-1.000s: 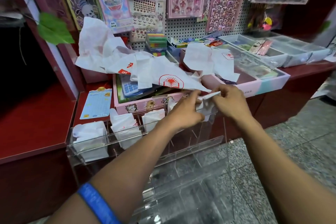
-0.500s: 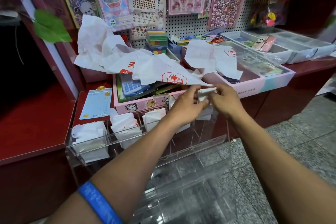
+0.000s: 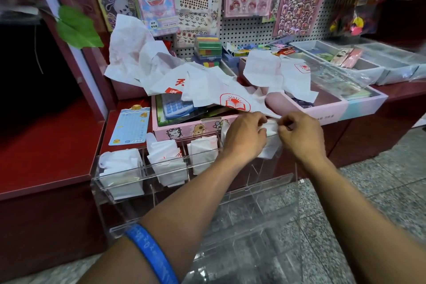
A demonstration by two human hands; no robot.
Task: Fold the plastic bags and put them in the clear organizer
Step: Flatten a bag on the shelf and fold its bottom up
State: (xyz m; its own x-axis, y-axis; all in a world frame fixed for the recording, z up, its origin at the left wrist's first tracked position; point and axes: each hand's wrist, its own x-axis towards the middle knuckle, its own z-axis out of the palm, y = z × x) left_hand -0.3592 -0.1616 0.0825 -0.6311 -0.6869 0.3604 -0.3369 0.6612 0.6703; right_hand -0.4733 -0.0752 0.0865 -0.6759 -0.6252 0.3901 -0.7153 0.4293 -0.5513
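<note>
Your left hand and right hand meet over the top back row of the clear organizer, and both pinch one small folded bag between them. That bag is white, thin and crinkled, pressed into a compact wad; its lower end hangs down against the organizer's rear wall, just to the right of the filled slots. Your left fingers curl over its left edge and your right fingertips nip its top right corner.

Three folded bags already stand in the organizer's back row: one in the leftmost slot, a second next to it showing a speck of red print, and a third beside your left wrist. A fourth white piece shows behind your left hand, but you cannot tell whether it is a separate bag.

Behind the organizer, loose bags lie heaped over a pink box; their number cannot be counted, though one carries a red book-and-sun emblem. A blue wristband circles your left forearm.
</note>
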